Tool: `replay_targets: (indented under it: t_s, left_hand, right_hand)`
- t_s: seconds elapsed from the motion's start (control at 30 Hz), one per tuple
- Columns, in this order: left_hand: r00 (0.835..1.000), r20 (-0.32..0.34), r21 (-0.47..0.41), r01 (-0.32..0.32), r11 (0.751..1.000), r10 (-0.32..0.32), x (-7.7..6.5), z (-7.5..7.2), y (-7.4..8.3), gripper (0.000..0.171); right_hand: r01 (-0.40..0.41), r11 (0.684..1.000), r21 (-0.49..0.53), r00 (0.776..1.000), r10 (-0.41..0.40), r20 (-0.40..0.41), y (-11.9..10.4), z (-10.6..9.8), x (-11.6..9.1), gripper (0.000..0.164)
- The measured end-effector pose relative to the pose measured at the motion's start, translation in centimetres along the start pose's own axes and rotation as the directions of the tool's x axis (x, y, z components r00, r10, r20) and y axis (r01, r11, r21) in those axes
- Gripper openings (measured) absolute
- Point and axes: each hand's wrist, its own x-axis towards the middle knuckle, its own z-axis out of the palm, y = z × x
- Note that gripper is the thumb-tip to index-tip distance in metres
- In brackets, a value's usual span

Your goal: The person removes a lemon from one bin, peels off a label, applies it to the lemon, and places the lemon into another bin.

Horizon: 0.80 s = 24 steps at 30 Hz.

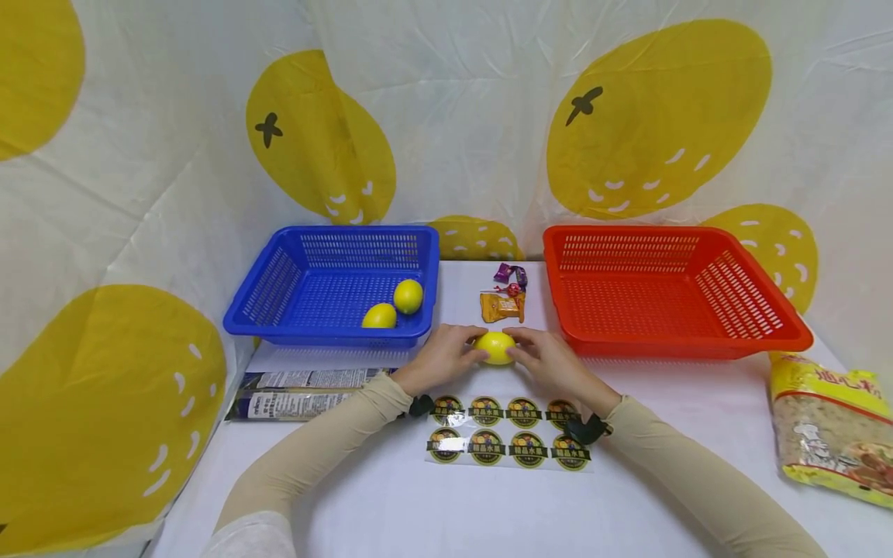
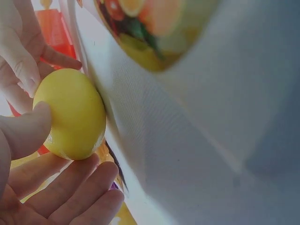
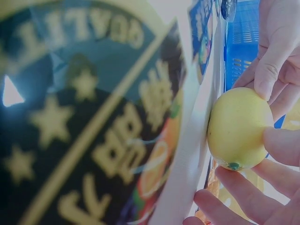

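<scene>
A yellow lemon (image 1: 497, 349) sits at the middle of the white table, pinched between thumb and fingers by both hands at once. My left hand (image 1: 441, 358) grips its left end and my right hand (image 1: 553, 363) its right end. In the left wrist view the left thumb presses the side of the lemon (image 2: 72, 115), with the fingers under its lower end. The right wrist view shows a small green mark at the tip of the lemon (image 3: 241, 129). Just in front of the hands lies a sheet of round dark-and-gold fruit stickers (image 1: 507, 447), partly covered by the right wrist.
Back left stands a blue basket (image 1: 328, 341) with two lemons inside; back right, a red basket (image 1: 663, 346). Between them lie wrapped candies (image 1: 498, 308). Long dark packets (image 1: 300, 404) lie at left, partly behind the left sleeve. A yellow-topped food bag (image 1: 830, 426) rests at right.
</scene>
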Motion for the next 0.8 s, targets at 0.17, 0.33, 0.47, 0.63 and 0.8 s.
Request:
replay_targets:
  t_s: [0.17,0.33,0.47,0.63,0.8]
  left_hand:
    - [1.0,-0.005,0.06,-0.005,0.998,0.006,-0.3,0.0,0.3,0.051]
    - [1.0,-0.016,0.088,-0.017,0.996,0.018,-0.6,0.0,0.4,0.056]
    - [0.999,-0.028,0.115,-0.018,0.993,0.021,-1.0,-0.2,0.4,0.061]
    - [1.0,-0.025,0.106,-0.007,0.994,0.01,-2.0,-0.9,0.2,0.061]
    - [1.0,-0.027,0.101,-0.001,0.995,0.004,-3.3,-1.3,0.0,0.06]
  right_hand:
    - [-0.002,1.0,-0.017,1.0,0.002,-0.005,-0.2,-0.1,-0.2,0.045]
    - [0.001,0.999,-0.035,1.0,-0.001,0.008,-0.4,-0.3,-0.4,0.05]
    - [0.02,0.999,-0.044,1.0,-0.019,0.015,-0.4,-0.5,-0.6,0.054]
    - [0.059,0.995,-0.082,0.998,-0.057,0.022,0.0,-0.9,-1.2,0.06]
    - [0.069,0.99,-0.124,0.997,-0.065,0.035,0.2,-1.3,-2.2,0.064]
